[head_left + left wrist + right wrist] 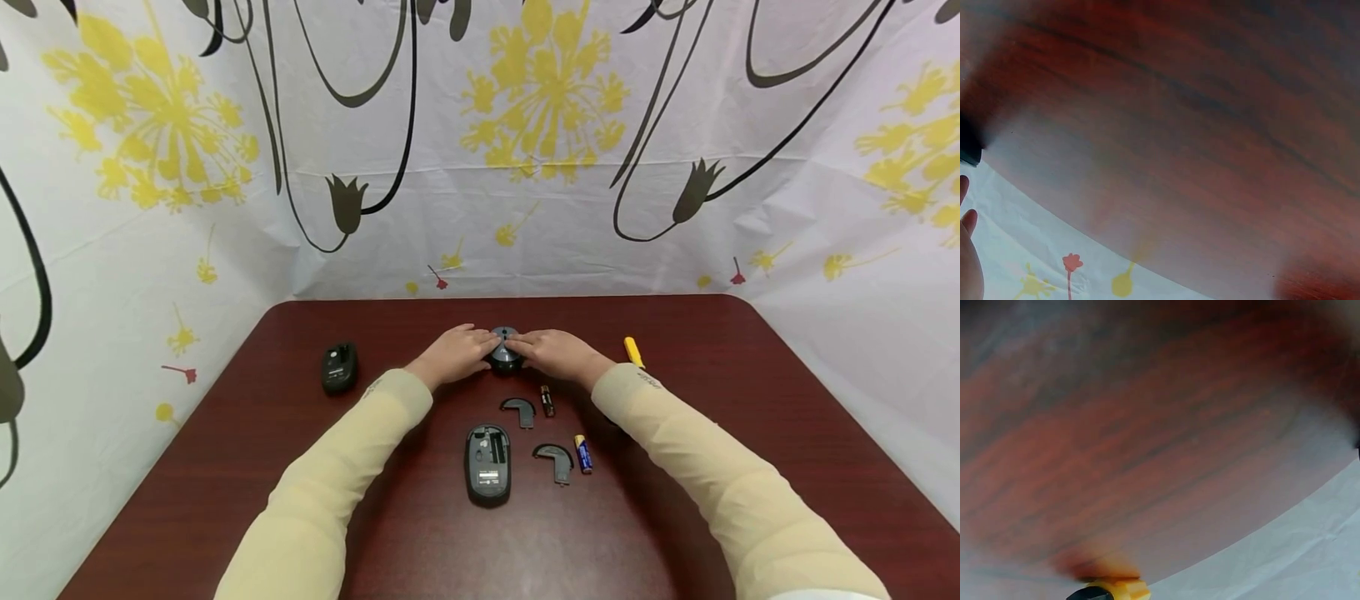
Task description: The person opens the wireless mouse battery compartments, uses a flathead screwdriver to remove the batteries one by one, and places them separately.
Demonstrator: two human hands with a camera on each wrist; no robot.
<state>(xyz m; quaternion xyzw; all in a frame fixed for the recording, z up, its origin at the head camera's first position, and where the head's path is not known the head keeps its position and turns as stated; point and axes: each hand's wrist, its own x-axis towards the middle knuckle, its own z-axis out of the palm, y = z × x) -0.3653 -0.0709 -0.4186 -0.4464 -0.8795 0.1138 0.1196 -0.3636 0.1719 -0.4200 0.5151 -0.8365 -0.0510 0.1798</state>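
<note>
Both hands are at a dark grey computer mouse (505, 357) near the back middle of the table in the head view. My left hand (459, 357) holds its left side, and my right hand (561, 353) holds its right side, fingers reaching over the top. A dark edge (969, 142) and two fingertips show at the left wrist view's border. Nearer lie two curved dark covers (525, 412) (557, 462) and two batteries (547, 402) (583, 455). A second mouse (487, 465) lies underside up, its battery slot uncovered.
Another black mouse (340, 368) lies underside up on the left. A yellow-handled tool (633, 352), partly hidden by the right sleeve, lies on the right; its yellow and black end (1116, 590) shows in the right wrist view. A patterned white cloth (427, 233) hangs behind the reddish-brown table (405, 550).
</note>
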